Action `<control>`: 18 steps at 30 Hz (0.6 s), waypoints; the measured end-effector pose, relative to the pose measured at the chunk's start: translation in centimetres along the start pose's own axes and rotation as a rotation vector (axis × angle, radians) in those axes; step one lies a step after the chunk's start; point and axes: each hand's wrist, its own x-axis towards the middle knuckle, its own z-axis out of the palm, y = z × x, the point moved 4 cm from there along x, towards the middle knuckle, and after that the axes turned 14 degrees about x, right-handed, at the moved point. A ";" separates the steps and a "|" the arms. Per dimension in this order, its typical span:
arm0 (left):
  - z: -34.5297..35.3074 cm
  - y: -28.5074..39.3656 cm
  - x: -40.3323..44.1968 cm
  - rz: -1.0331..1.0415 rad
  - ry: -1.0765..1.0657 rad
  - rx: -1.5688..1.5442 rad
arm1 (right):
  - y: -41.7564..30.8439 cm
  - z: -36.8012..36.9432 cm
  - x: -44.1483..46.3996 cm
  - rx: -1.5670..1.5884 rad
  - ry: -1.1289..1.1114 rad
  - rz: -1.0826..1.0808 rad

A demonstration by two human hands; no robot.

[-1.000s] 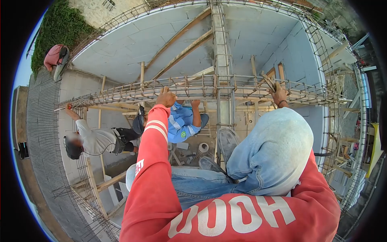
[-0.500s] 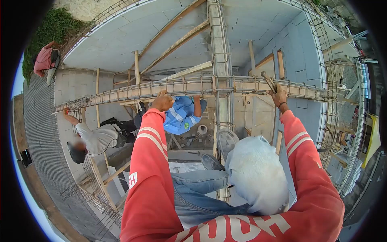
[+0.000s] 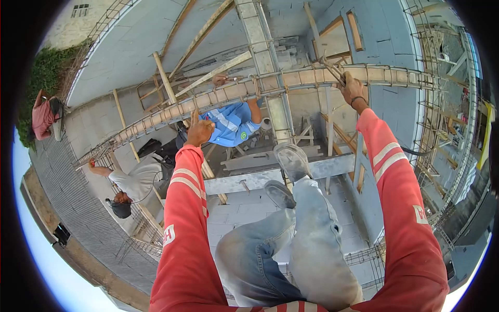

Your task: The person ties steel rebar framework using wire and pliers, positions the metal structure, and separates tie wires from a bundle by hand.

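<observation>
A long rebar cage (image 3: 306,78) lies across the view over a concrete beam (image 3: 260,47) that runs away from me. My left hand (image 3: 199,131) is at the near edge of the cage, left of the beam, its fingers bent around a bar. On the right, my right hand (image 3: 353,89) rests at the cage and holds a tool (image 3: 332,70) whose handles point up and left. Its exact kind is hard to make out. Both my arms are stretched forward, and my shoes hang below the cage near the beam.
A person in blue (image 3: 228,124) is below the cage. Another person in a light shirt (image 3: 136,182) reaches to its left end. A third person (image 3: 46,115) sits at the far left. Wooden props (image 3: 165,78) and a lower ledge (image 3: 249,179) stand beneath.
The cage has shifted in view and tilts more, its right part higher. My hands remain at it, my knees have parted, and the view has turned.
</observation>
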 end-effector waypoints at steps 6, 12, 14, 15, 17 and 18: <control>-3.2 1.8 -0.9 -0.208 0.211 -0.028 | 1.3 0.8 -0.1 -0.053 0.063 -0.115; -6.3 2.3 -0.2 -0.095 -0.074 -0.050 | 1.4 0.8 0.2 -0.030 0.042 -0.132; -8.7 4.3 -0.2 -0.084 -0.183 0.121 | 0.5 0.0 -0.2 -0.039 0.031 -0.111; -7.6 4.1 -0.3 -0.076 -0.179 0.147 | 0.8 0.2 0.3 -0.036 -0.022 -0.081; -6.4 3.3 -0.5 -0.092 -0.048 0.155 | 0.9 0.4 0.3 -0.046 -0.005 -0.103; -6.0 3.2 -0.5 -0.103 0.089 0.160 | 1.0 0.3 0.2 -0.059 0.018 -0.122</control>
